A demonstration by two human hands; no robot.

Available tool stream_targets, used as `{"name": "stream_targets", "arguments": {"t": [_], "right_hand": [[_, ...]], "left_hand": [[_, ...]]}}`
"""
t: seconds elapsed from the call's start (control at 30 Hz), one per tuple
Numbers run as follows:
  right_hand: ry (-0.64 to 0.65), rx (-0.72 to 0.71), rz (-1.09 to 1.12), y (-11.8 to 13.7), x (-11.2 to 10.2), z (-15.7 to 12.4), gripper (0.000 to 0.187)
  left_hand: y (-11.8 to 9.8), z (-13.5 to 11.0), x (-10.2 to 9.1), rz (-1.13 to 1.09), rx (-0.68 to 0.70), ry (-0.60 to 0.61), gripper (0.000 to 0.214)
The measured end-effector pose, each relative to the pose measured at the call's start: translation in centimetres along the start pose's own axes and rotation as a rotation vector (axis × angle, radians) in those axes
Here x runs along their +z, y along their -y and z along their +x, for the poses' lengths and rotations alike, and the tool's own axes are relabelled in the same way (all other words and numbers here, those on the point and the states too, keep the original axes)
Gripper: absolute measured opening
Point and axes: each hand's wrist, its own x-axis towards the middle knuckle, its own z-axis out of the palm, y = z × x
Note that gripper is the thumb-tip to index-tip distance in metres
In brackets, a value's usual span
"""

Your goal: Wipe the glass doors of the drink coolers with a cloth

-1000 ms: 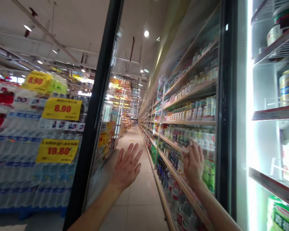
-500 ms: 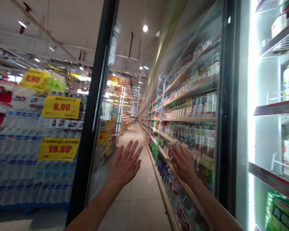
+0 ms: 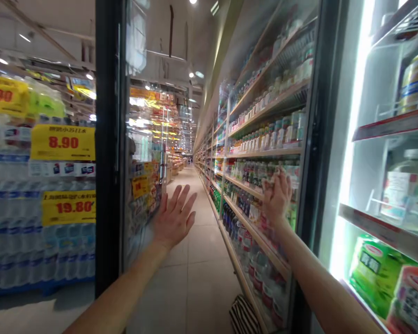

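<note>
Left hand [image 3: 174,215] open, fingers spread, palm toward glass door [image 3: 209,139]; contact can't be confirmed. Right hand [image 3: 278,197] has fingers bent around pale wad [image 3: 269,183], maybe cloth, blurred. Wad sits at right fingertips, on their left side, in front of the pane; no clear long axis. Door's long axis upright. Right hand nearer lit shelves [image 3: 392,123].

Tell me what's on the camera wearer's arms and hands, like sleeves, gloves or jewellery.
Both the left forearm and right forearm are slim and bare, with no sleeve, watch or bracelet showing. The left hand wears no glove, and no ring shows on it. The right hand is ungloved too, but its fingers are too blurred to rule out a ring.
</note>
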Motion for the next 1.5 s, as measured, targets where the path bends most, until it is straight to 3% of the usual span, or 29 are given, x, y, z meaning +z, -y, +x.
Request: {"name": "stream_targets", "arguments": {"t": [0.07, 0.2, 0.23, 0.37, 0.43, 0.5, 0.57, 0.6, 0.7, 0.77, 0.8, 0.93, 1.0, 1.13, 1.2, 1.27, 1.33, 1.5], "right_hand": [[0.008, 0.005, 0.012, 0.2, 0.0, 0.0, 0.046], [0.208, -0.376, 0.103, 0.6, -0.1, -0.5, 0.045], [0.190, -0.357, 0.086, 0.3, -0.1, -0.4, 0.045], [-0.023, 0.007, -0.037, -0.4, 0.0, 0.2, 0.045], [0.014, -0.068, -0.001, 0.0, -0.2, -0.2, 0.047], [0.143, -0.288, 0.090, 0.3, -0.5, -0.9, 0.049], [0.221, -0.401, 0.138, -0.5, -0.7, -1.2, 0.050], [0.204, -0.368, 0.124, -1.2, -0.8, -1.2, 0.049], [0.003, -0.027, -0.021, -3.4, -0.7, -0.9, 0.047], [-0.050, 0.071, -0.064, -3.2, -0.7, -1.3, 0.048], [-0.027, 0.033, -0.048, -2.5, -0.7, -1.8, 0.049], [0.173, -0.332, 0.104, 1.6, -0.7, -3.6, 0.056], [0.150, -0.332, 0.100, 2.3, -0.5, -3.5, 0.057], [-0.035, -0.046, 0.027, 2.5, -0.2, -2.8, 0.055], [0.039, -0.127, 0.072, 3.2, -0.4, -3.3, 0.056], [0.182, -0.330, 0.139, 3.8, -0.7, -4.1, 0.058], [0.224, -0.414, 0.152, 3.6, -1.0, -4.5, 0.057], [-0.035, -0.004, 0.000, 2.4, -0.8, -4.7, 0.051]], "left_hand": [[0.0, 0.0, 0.0, -0.010, -0.001, 0.003, 0.056], [0.0, 0.1, 0.0, -0.013, -0.002, -0.009, 0.059], [0.0, 0.0, 0.0, -0.011, -0.001, -0.012, 0.059], [0.1, 0.0, 0.0, -0.002, 0.005, -0.013, 0.056], [0.1, 0.0, 0.0, 0.002, 0.009, -0.013, 0.057], [0.0, 0.0, 0.0, 0.004, 0.012, -0.020, 0.059], [0.0, 0.0, 0.0, 0.003, 0.012, -0.025, 0.060], [0.0, 0.0, 0.0, 0.002, 0.008, -0.028, 0.060], [0.0, 0.0, 0.1, -0.008, 0.001, -0.022, 0.060], [0.0, 0.0, 0.1, -0.017, 0.001, -0.023, 0.059], [0.0, 0.0, 0.2, -0.020, 0.003, -0.022, 0.058], [0.1, 0.0, 0.3, -0.022, -0.008, -0.024, 0.055], [0.1, 0.0, 0.3, -0.022, -0.012, -0.026, 0.053], [0.0, 0.0, 0.2, -0.021, -0.015, -0.023, 0.049], [0.0, 0.0, 0.2, -0.017, -0.013, -0.026, 0.048], [0.0, 0.0, 0.2, -0.015, -0.007, -0.032, 0.048], [0.0, 0.0, 0.2, -0.014, -0.004, -0.042, 0.049], [-0.2, 0.1, 0.0, -0.009, -0.002, -0.047, 0.046]]}}
